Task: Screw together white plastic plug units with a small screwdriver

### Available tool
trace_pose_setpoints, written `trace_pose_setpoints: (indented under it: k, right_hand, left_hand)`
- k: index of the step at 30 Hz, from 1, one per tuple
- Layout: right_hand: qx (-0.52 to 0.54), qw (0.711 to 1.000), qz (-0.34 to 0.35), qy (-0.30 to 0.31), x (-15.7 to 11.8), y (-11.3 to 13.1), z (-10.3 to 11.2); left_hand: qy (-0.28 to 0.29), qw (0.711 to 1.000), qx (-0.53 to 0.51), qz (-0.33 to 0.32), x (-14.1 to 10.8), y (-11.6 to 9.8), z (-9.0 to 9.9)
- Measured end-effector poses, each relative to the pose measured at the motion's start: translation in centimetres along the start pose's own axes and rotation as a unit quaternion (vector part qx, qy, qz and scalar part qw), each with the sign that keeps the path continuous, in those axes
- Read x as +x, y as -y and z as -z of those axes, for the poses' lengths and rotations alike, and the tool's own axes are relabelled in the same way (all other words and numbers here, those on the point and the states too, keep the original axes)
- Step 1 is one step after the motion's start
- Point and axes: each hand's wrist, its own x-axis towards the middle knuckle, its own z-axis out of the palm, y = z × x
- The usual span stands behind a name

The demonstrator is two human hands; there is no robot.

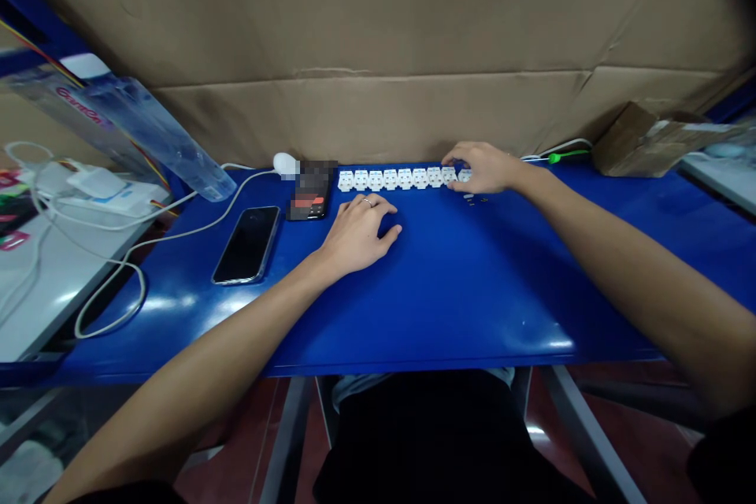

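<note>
Right hand [479,167] apparently handling the right end of the white pieces [405,179], rear of tabletop [449,299]
Left hand [360,233] empty, loosely spread; the right's grip I cannot tell; light touch seems called for.

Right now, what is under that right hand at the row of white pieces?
Under the right hand, white pieces show between thumb and fingers. Beneath the palm is hidden, so I cannot tell whether the row continues there.
</note>
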Motion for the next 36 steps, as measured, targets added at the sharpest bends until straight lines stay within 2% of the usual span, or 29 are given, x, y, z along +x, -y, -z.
trace_pose_setpoints:
  k: [6, 17, 21, 25, 28, 34, 36]
  right_hand:
    - [-0.013, 1.000, -0.025, 0.006, -1.7, -1.5, 1.2]
    - [-0.021, 1.000, -0.018, 0.011, -2.5, -2.0, 0.5]
    - [-0.028, 0.999, -0.039, 0.017, -2.4, -1.8, 0.4]
    - [-0.023, 0.998, -0.056, -0.035, -2.5, -1.3, 1.1]
    - [-0.009, 0.997, -0.031, -0.067, -3.4, 0.4, 1.9]
    - [0.052, 0.997, 0.053, -0.013, -6.3, 8.0, 0.9]
    - [0.073, 0.995, 0.069, -0.006, -7.0, 9.3, 0.6]
  left_hand:
    - [0.006, 1.000, 0.005, 0.002, 0.0, 0.0, 0.1]
    - [0.027, 0.999, 0.024, 0.021, 0.0, -0.7, 0.7]
    - [0.025, 0.999, 0.020, 0.020, -0.1, -0.7, 0.6]
    - [0.018, 1.000, 0.018, 0.015, -0.1, -0.6, 0.5]
    - [0.017, 1.000, 0.016, 0.010, -0.1, -0.5, 0.4]
    - [0.004, 1.000, 0.017, -0.002, 0.0, -0.3, 0.2]
    - [0.003, 1.000, 0.016, -0.005, 0.0, -0.2, 0.1]
